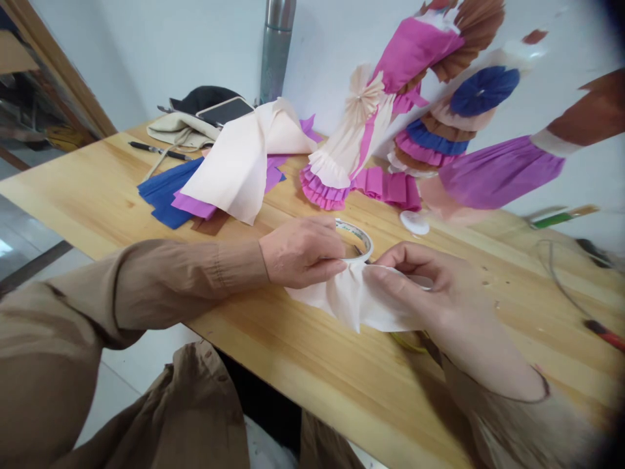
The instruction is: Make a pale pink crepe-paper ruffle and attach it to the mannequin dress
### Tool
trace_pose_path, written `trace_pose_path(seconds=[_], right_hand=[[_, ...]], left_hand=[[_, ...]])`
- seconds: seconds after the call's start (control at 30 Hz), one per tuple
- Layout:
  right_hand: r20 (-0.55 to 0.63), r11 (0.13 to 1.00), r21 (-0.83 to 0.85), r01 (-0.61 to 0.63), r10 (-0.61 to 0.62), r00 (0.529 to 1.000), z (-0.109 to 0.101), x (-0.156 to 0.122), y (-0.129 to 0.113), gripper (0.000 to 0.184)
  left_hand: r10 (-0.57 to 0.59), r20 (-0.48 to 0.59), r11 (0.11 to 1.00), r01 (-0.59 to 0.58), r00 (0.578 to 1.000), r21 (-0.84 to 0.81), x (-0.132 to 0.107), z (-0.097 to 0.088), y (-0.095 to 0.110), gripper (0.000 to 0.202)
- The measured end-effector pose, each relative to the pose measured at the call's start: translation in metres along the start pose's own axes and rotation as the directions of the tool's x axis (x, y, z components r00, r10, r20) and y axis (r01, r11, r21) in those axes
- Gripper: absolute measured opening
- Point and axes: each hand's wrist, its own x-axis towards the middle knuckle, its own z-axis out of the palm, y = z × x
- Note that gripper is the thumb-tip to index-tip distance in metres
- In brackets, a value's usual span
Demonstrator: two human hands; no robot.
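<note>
Near the front edge of the pale wooden bench (278,348), a thin cream-white paper sheet (355,298) is pinched by the left hand (306,251) and right hand (432,280); gathers are best kept even.

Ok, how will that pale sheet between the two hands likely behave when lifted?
The pale sheet will probably flop, since it falls in soft folds between the left hand and right hand. It looks thin, so it's likely very light. The gathers near the tape roll suggest it may crease easily.
</note>
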Motion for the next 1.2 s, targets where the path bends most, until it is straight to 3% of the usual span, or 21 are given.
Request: trace_pose_path(seconds=[0.1,0.17,0.3,0.4,0.47,0.73,0.97,1.2], right_hand=[[0.065,0.999,0.032,-0.044,0.042,0.997,0.002,-0.001,0.005,0.023],[0.038,0.999,-0.035,-0.018,0.019,0.999,0.004,-0.004,0.005,0.022],[-0.09,0.921,-0.353,0.163,-0.207,0.974,0.01,-0.009,-0.003,0.021],[-0.059,0.802,-0.526,0.283,-0.366,0.929,0.012,-0.013,-0.011,0.018],[-0.035,0.773,-0.548,0.319,-0.403,0.915,0.012,-0.015,-0.014,0.016],[-0.063,0.889,-0.387,0.245,-0.291,0.955,0.011,-0.012,-0.016,0.019],[-0.105,0.926,-0.34,0.165,-0.212,0.972,0.01,-0.01,-0.008,0.018],[-0.105,0.984,-0.168,0.064,-0.083,0.991,0.01,-0.005,-0.005,0.021]], left_hand=[[0.007,0.018,1.0,-0.007,1.0,0.002,0.0,-0.001,0.0,0.032],[0.006,0.022,1.0,-0.006,1.0,-0.004,0.0,-0.001,0.0,0.032],[0.027,0.024,1.0,-0.028,0.999,0.015,0.0,0.0,0.002,0.034],[0.076,0.011,0.996,-0.077,0.997,0.052,0.0,0.001,0.003,0.033],[0.107,-0.008,0.992,-0.106,0.994,0.072,-0.001,0.002,0.003,0.033],[0.13,-0.034,0.986,-0.125,0.991,0.112,-0.002,0.004,0.002,0.033],[0.121,-0.012,0.987,-0.119,0.993,0.109,0.0,0.003,0.004,0.037],[0.142,-0.016,0.982,-0.139,0.99,0.126,-0.001,0.004,0.003,0.037]])
